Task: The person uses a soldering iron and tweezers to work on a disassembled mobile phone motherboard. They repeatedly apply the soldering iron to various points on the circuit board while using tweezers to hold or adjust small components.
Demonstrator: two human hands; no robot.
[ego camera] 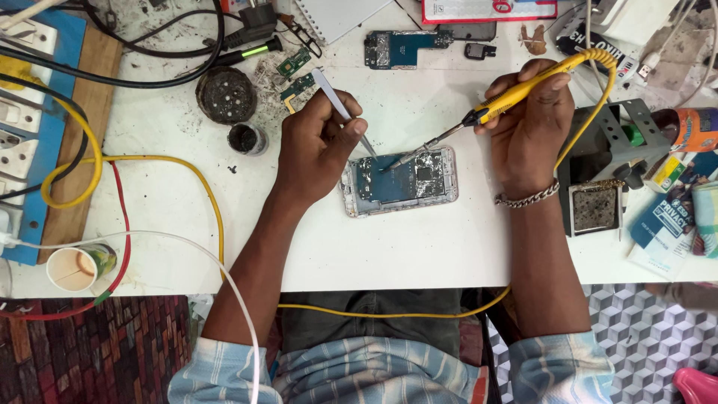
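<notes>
An opened phone (pixel 419 183) with its blue circuit board exposed lies flat in the middle of the white table (pixel 389 247). My left hand (pixel 314 146) grips metal tweezers (pixel 336 105), their tips reaching down to the board's upper left part. My right hand (pixel 531 127) holds a yellow soldering iron (pixel 516 93); its metal tip touches the board just right of the tweezers' tips. A metal bracelet circles my right wrist.
A soldering iron stand (pixel 602 161) with a sponge tray sits at the right. A loose circuit board (pixel 396 49), small parts, a round tin (pixel 226 93) and a small pot (pixel 247 138) lie at the back. Cables, a power strip (pixel 22 127) and a paper cup (pixel 75 268) are at left.
</notes>
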